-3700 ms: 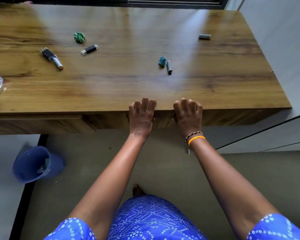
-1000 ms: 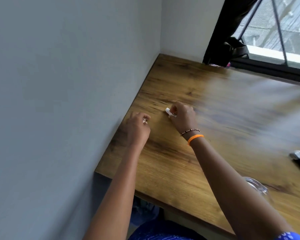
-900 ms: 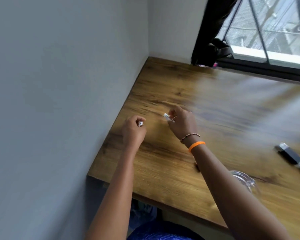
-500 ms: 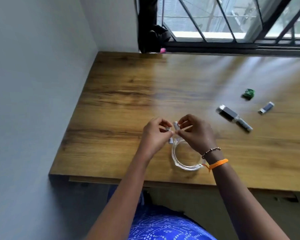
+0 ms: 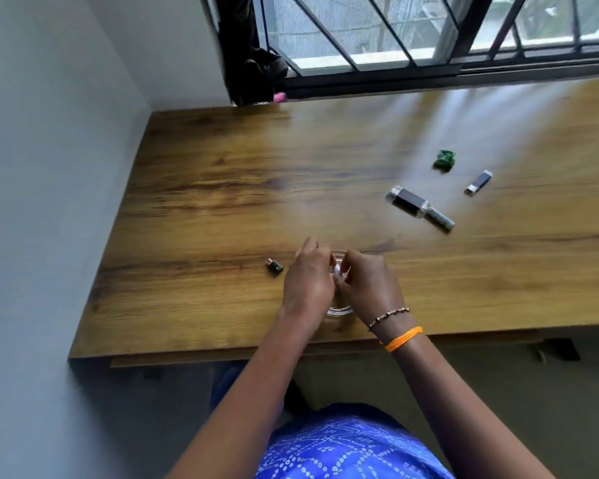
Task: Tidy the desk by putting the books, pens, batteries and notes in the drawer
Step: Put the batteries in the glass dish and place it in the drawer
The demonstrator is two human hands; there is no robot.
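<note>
Both hands over a clear glass bowl (image 5: pixel 339 310): right hand (image 5: pixel 370 288) pinching a small white item (image 5: pixel 335 270), left hand (image 5: pixel 308 278) grip unclear; small black adapter (image 5: pixel 274 266) just left

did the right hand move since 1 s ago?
Yes. The right hand left the spot near the wall-side edge of the desk and came toward the front edge, now over the glass bowl.
</note>
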